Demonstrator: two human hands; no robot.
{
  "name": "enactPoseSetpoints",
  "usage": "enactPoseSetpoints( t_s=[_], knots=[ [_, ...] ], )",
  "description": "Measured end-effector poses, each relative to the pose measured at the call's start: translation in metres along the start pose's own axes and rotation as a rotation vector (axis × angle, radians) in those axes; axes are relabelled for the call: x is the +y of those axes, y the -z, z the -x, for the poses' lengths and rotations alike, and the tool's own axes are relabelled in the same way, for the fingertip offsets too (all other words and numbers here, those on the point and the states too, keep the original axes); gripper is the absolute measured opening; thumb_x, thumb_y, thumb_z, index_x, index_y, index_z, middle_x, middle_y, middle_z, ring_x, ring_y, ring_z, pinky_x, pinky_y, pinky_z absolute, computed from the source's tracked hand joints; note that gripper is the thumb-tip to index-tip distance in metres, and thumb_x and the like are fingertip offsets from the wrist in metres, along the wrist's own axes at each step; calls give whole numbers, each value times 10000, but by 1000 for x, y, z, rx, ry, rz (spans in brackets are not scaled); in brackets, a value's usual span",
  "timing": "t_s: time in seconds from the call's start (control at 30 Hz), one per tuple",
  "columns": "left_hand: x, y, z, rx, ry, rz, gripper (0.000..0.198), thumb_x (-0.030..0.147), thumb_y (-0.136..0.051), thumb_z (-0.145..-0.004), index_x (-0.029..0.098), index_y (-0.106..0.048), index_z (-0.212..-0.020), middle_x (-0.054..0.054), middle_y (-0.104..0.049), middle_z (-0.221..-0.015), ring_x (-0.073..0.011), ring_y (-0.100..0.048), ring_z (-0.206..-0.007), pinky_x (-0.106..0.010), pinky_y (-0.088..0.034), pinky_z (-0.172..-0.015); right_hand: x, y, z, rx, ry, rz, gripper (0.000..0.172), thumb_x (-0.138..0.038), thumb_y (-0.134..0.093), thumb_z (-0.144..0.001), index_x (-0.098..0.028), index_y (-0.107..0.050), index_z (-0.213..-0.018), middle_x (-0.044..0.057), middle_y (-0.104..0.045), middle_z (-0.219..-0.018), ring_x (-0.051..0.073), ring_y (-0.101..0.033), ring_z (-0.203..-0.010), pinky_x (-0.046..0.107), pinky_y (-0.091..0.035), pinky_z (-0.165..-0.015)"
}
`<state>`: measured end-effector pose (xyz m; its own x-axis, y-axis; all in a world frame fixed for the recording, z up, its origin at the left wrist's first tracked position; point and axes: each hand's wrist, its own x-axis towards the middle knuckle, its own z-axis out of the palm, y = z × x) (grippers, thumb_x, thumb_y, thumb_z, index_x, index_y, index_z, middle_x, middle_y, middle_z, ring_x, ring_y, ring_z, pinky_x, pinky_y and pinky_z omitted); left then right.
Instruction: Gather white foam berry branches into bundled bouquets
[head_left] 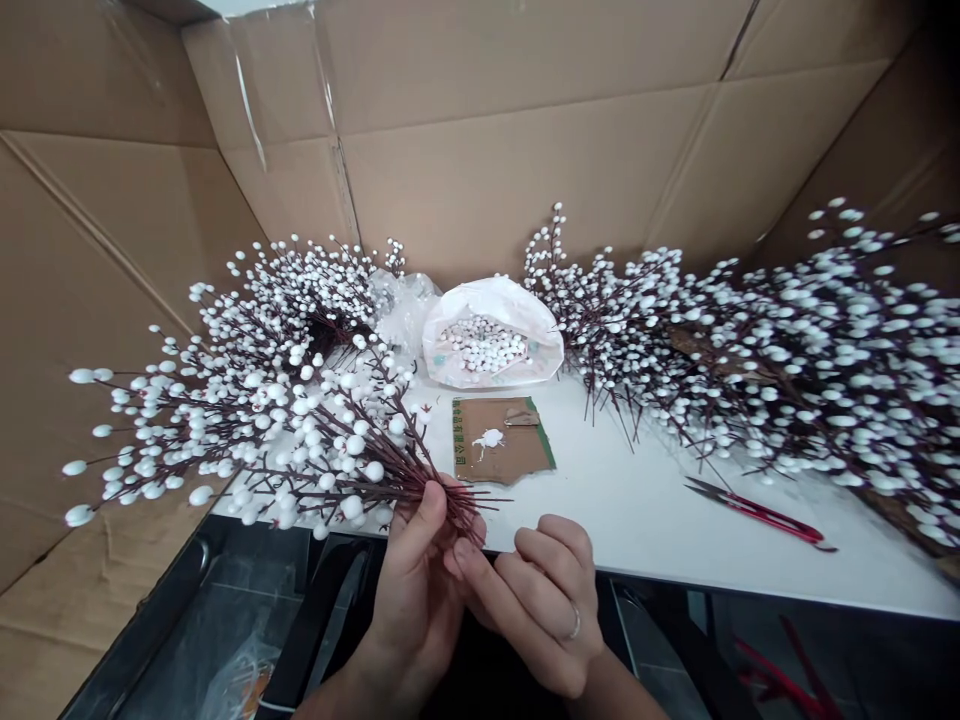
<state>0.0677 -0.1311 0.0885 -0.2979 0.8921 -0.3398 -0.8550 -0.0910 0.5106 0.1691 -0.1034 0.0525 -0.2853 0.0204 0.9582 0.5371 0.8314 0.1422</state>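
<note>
Mid-assembly, by the look of it: gathering white-berried stems into one bunch. Left hand (pixel 416 590), low centre of the frame, closed around the bundle of berry branches (pixel 247 440) at the dark red stem ends, thumb pressed on top, sprays fanning out toward the left edge. Right hand (pixel 544 590) just beside, fingers curled, fingertips meeting the stem ends right where the left hand grips; holding nothing of its own, as far as can be told.

On the white table (pixel 637 500) above the hands: a scrap of cardboard (pixel 501 440) with a dab of white glue (pixel 489 438), and behind it a plastic bag of loose white beads (pixel 491 335). Heaped berry branches (pixel 787 360) across the right of the frame, another heap (pixel 300 290) at upper left. Red snips (pixel 757 508) lying to the right, well apart from both hands. Cardboard walls (pixel 525 150) all round.

Judged from this: aligning or pinching the stem ends. Next move likely calls for a steady left grip so the sprays do not slip, and fine fingertip work from the right at the stems.
</note>
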Motion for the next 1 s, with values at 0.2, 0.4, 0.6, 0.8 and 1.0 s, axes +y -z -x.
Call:
enactPoseSetpoints(
  t_s=[0.2,0.4,0.6,0.8,1.0],
  knots=[
    [-4,3,-3,-105,-2,-119,157,262,-801,-574,223,-698,-687,28,-685,-680,-110,-626,-632,-182,-513,-593,-5,0,-12,244,-359,-261,234,-211,-599,-787,-105,-619,-994,85,-571,-784,215,-533,-716,383,-458,-596],
    [-5,8,-7,-179,-111,-282,117,241,-759,-638,216,-720,-746,4,-705,-763,-121,-630,-736,-193,-492,-675,-2,12,-26,-176,-632,-381,256,-55,-565,-785,-201,-608,-990,74,-583,-934,205,-540,-888,356,-474,-743],
    [5,15,-9,-309,-56,-387,163,200,-734,-651,233,-737,-811,-5,-715,-788,-146,-635,-751,-233,-502,-732,-1,12,-21,-150,-729,-432,217,-24,-574,-765,-201,-597,-888,70,-572,-995,190,-553,-947,332,-463,-806],
    [10,13,-18,-377,-85,-524,198,169,-742,-633,240,-723,-817,-5,-718,-847,-180,-641,-889,-260,-486,-846,-1,5,-8,-141,-907,-674,168,-64,-569,-794,-218,-571,-863,41,-611,-907,174,-606,-874,300,-514,-753],
    [8,17,-28,-302,-202,-576,158,191,-754,-627,236,-708,-772,10,-710,-788,-149,-643,-801,-223,-510,-737,-12,-7,-1,20,-1137,-804,124,-110,-588,-799,-223,-620,-838,36,-628,-883,172,-627,-775,289,-534,-657]
  ],
)
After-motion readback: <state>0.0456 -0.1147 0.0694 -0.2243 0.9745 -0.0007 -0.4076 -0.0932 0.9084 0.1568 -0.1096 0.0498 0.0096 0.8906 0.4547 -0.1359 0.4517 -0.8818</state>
